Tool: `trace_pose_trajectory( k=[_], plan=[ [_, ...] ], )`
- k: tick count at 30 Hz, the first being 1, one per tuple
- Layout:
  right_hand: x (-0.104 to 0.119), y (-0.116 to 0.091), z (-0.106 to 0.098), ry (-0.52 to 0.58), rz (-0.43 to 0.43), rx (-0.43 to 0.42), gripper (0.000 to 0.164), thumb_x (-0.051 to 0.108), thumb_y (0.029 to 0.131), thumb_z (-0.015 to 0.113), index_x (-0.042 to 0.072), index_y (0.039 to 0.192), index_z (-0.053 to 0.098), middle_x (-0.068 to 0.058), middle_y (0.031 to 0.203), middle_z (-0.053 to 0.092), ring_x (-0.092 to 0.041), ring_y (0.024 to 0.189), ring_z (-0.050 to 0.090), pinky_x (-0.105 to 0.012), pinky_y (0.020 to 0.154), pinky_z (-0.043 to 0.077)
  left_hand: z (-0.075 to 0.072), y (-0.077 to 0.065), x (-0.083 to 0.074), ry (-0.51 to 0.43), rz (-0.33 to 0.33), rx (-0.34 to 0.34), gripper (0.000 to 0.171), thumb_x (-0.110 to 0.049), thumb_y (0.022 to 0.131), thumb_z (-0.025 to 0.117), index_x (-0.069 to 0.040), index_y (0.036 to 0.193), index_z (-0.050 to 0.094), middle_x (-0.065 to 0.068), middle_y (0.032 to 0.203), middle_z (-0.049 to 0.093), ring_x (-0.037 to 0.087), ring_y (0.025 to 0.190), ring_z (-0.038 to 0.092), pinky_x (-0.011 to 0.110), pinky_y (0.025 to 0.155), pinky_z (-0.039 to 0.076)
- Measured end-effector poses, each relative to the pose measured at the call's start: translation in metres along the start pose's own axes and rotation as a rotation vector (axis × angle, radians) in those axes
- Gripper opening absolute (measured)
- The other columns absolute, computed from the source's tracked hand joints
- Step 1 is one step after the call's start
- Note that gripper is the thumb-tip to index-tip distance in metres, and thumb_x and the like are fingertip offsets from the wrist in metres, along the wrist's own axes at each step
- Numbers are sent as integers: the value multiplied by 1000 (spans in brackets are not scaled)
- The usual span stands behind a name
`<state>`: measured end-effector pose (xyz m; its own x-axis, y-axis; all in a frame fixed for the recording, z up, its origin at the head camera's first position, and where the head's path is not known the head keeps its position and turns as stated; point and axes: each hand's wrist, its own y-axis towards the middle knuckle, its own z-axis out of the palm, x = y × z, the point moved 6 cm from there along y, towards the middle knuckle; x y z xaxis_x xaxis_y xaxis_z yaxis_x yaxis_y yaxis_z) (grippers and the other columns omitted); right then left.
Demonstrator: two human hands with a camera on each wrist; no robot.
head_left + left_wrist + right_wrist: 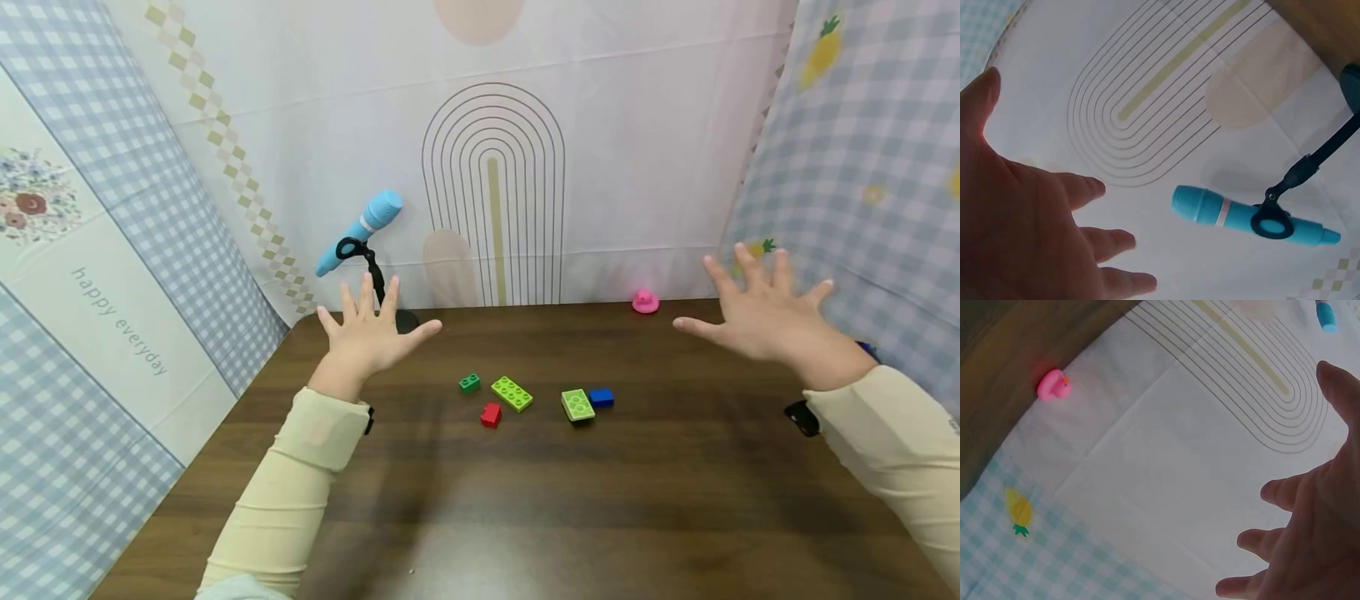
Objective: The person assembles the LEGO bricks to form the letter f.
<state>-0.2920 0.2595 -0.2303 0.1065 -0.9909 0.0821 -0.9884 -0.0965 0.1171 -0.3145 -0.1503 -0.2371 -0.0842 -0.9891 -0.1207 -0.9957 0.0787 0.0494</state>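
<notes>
Both hands are raised with fingers spread and hold nothing. In the head view the left hand (pixel 362 337) is at the left, in front of a black stand (pixel 406 322) that carries a blue toy microphone (pixel 360 233). The right hand (pixel 768 312) is at the right, nearest to a pink rubber duck (pixel 645 302) at the table's back edge. Between the hands, on the table, lie a dark green brick (pixel 469 383), a lime green brick (pixel 512 393), a red brick (pixel 491 415), a pale green brick (pixel 577 405) and a blue brick (pixel 602 397).
The dark wooden table (pixel 495 500) meets a white printed cloth (pixel 615 167) at the back. Checked cloths hang at both sides, the right one (pixel 862 208) close to the right hand. A small dark blue object (pixel 867 349) shows partly behind the right wrist.
</notes>
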Motion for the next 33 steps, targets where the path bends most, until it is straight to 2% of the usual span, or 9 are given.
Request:
trace_pose_trajectory(
  k=[6,14,17,21,23,25,28,33],
  plan=[
    [4,9,17,14,-28,66,102,77,70,26,7,139,1,-27,138,-11,-48,113,-28,-72,69,-12,25,0,-6,10,-26,-3,94,-76,72,27,-18,141,0,18,143,-3,44,124,-10,64,88,-6],
    [16,19,45,22,-55,68,102,78,69,26,0,136,20,-30,136,9,-54,118,-3,-72,75,-2,57,1,-21,-19,-19,45,88,-65,76,44,-20,141,6,16,143,7,42,126,-1,63,90,3],
    [21,22,57,17,-70,76,99,75,72,26,-1,134,24,-30,133,16,-53,117,6,-71,78,8,65,2,-26,-35,-24,60,82,-56,78,51,-18,141,13,16,141,16,42,126,5,62,91,7],
    [27,25,73,8,-87,84,85,64,79,36,-5,128,35,-31,124,31,-49,110,25,-65,76,26,77,4,-32,-64,-15,83,71,-45,80,56,-17,138,26,14,133,34,36,121,27,58,89,21],
    [29,27,80,17,-96,79,72,54,83,45,-7,121,42,-29,117,40,-46,104,35,-60,73,33,85,6,-36,-93,8,108,64,-39,80,58,-16,134,34,11,126,44,32,110,41,52,83,30],
    [32,30,86,38,-110,76,58,42,84,52,-7,114,49,-26,108,47,-41,97,43,-55,70,37,93,9,-41,-125,36,129,56,-34,79,60,-15,129,43,7,117,52,27,100,49,47,75,36],
    [38,37,94,68,-142,91,42,30,83,56,-6,105,54,-21,99,53,-36,89,51,-49,67,42,103,14,-47,-163,65,156,48,-29,76,62,-15,121,52,3,109,57,24,91,53,41,67,39],
    [48,46,110,141,-142,196,26,24,83,58,-1,90,59,-10,80,58,-22,68,53,-38,56,43,118,23,-58,-149,78,167,43,-25,71,66,-16,112,60,3,112,56,24,95,53,39,66,40]
  ],
)
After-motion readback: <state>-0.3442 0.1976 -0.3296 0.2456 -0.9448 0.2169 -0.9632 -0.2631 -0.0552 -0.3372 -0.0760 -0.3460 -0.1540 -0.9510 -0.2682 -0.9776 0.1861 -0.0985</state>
